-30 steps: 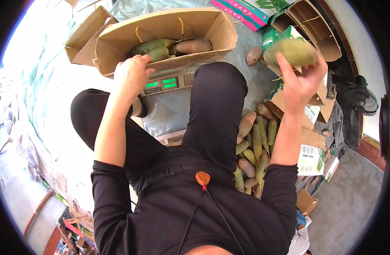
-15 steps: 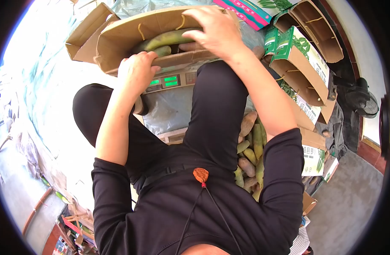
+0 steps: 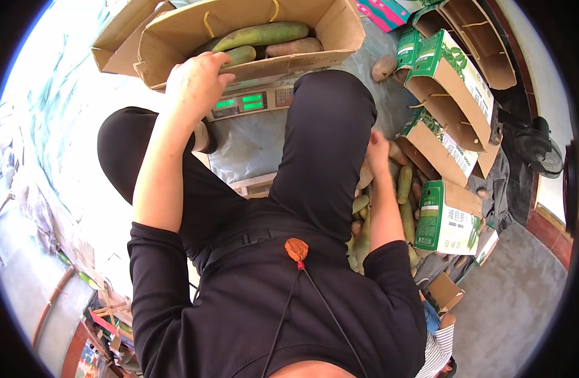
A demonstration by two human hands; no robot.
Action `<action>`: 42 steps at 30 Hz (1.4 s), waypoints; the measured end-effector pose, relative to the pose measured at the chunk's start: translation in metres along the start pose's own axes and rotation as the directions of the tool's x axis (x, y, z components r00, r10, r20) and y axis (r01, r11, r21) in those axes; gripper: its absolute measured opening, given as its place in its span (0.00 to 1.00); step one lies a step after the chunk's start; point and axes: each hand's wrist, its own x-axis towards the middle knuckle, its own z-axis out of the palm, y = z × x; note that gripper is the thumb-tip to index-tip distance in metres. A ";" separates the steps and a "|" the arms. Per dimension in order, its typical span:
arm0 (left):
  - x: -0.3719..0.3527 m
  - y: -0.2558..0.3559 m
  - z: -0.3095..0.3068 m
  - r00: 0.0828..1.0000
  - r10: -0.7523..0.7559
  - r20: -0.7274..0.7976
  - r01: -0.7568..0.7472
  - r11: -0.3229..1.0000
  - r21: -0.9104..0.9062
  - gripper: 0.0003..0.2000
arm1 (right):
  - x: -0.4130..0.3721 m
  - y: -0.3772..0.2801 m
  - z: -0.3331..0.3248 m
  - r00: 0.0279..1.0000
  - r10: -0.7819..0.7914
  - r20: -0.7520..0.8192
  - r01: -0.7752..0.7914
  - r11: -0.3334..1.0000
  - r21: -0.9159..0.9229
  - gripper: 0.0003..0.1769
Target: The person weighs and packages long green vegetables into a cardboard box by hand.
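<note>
An open cardboard box with yellow cord handles sits on a scale with green lit digits. Inside lie a long green vegetable, radish-like, a shorter green one and a brownish one. My left hand has its fingers bent over the box's near left rim. Down beside my right knee, my right hand reaches into a pile of green and brownish vegetables. Its fingertips are partly hidden, so its grip does not show.
White and green printed cartons stand to the right of the pile, several of them open. Behind them is a black fan. A single brownish vegetable lies on plastic sheeting near the box. Part of a person in striped clothing shows at lower right.
My right hand has left the box and moved down to the pile by my right knee. My left hand stays at the box's rim. The view has shifted slightly.
</note>
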 end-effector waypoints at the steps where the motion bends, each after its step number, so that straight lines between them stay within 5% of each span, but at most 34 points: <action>1: 0.000 0.000 0.000 1.000 -0.002 0.000 0.002 1.000 -0.010 0.15 | -0.014 0.036 0.014 0.999 0.033 0.015 -0.032 0.999 -0.023 0.12; 3: 0.001 -0.001 0.001 1.000 0.003 -0.003 -0.003 1.000 -0.006 0.15 | -0.044 0.068 0.030 0.988 0.110 0.107 -0.134 0.956 0.259 0.12; 8: 0.002 -0.001 0.003 0.999 0.018 -0.028 -0.018 1.000 -0.022 0.14 | -0.087 0.077 0.042 0.941 0.265 0.208 -0.336 0.786 0.519 0.13; 14: 0.003 -0.007 0.005 1.000 0.004 -0.016 -0.005 0.999 -0.051 0.15 | -0.087 0.093 0.056 0.907 0.346 0.239 -0.421 0.747 0.514 0.14; 20: 0.007 -0.018 0.008 0.997 0.007 -0.074 -0.015 0.994 -0.107 0.15 | -0.055 0.080 0.056 0.968 0.166 0.188 -0.224 0.909 0.352 0.14; 21: 0.007 -0.019 0.009 0.995 0.021 -0.098 -0.033 0.992 -0.119 0.16 | -0.045 0.034 0.027 0.908 0.311 0.281 -0.401 0.839 0.368 0.14; 26: 0.007 -0.021 0.009 0.987 0.037 -0.159 -0.070 0.975 -0.211 0.16 | 0.042 -0.065 -0.044 0.985 0.065 0.159 -0.125 0.907 0.403 0.14; 31: 0.005 -0.015 -0.004 0.977 -0.053 -0.208 -0.037 0.913 -0.407 0.16 | 0.110 -0.197 -0.099 0.959 -0.169 0.228 0.135 0.978 0.156 0.17; 32: 0.006 -0.016 -0.006 0.977 -0.079 -0.200 -0.018 0.897 -0.442 0.17 | 0.125 -0.213 -0.102 0.936 -0.298 0.188 0.289 0.954 0.075 0.17; 35: 0.008 -0.027 0.002 0.963 -0.118 -0.241 -0.032 0.840 -0.542 0.16 | 0.152 -0.262 -0.093 0.915 -0.380 0.137 0.378 0.925 0.039 0.19; 37: 0.007 -0.027 -0.003 0.963 -0.142 -0.230 -0.014 0.825 -0.566 0.17 | 0.157 -0.290 -0.082 0.947 -0.250 0.200 0.307 0.887 -0.344 0.23; 38: 0.006 -0.026 -0.005 0.962 -0.172 -0.211 0.018 0.814 -0.581 0.17 | 0.153 -0.298 -0.074 0.943 -0.265 0.200 0.320 0.885 -0.337 0.23; 40: 0.005 -0.027 -0.012 0.957 -0.202 -0.208 0.030 0.784 -0.620 0.17 | 0.132 -0.311 -0.060 0.975 -0.139 0.173 0.220 0.699 -0.680 0.25; 42: 0.004 -0.032 -0.024 0.948 -0.214 -0.235 0.022 0.781 -0.624 0.17 | 0.138 -0.301 -0.048 0.970 -0.139 0.200 0.240 0.694 -0.679 0.24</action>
